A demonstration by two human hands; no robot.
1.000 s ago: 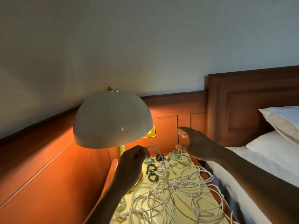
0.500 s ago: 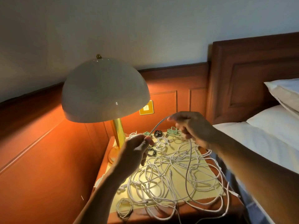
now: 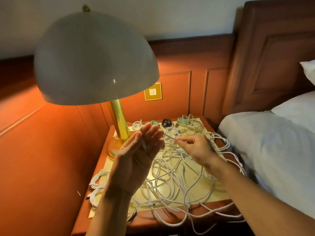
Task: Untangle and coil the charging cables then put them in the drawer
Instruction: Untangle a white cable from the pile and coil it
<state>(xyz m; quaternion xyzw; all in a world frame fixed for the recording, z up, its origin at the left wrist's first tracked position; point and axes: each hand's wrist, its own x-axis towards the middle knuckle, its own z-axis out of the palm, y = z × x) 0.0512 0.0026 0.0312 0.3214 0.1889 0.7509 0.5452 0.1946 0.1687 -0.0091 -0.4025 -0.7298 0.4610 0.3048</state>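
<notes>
Stretching sideways between your hands, one white cable (image 3: 167,136) rests its end across your flat left hand (image 3: 136,155); your right hand (image 3: 196,149) pinches it nearby, above the tangle (image 3: 170,181) on the nightstand (image 3: 144,218).

Wood nightstand (image 3: 146,220), yellowish top inlay. Lamp base (image 3: 113,149) stands just L of the L-hand fingers (image 3: 151,132), toward the wrist. Beyond those fingers, back edge: small white coil (image 3: 137,124), green coil (image 3: 154,123). Beyond the R-hand fingertips (image 3: 177,141): black coil (image 3: 167,123) and mint bundle (image 3: 186,120), w/ another white coil (image 3: 172,131) between both sets of fingers. White cable tangle (image 3: 172,181) sprawls under and nearer than the R fingertips, spilling over front and R edges. White coils (image 3: 98,183) sit well back of the L fingers, at the L edge.
</notes>
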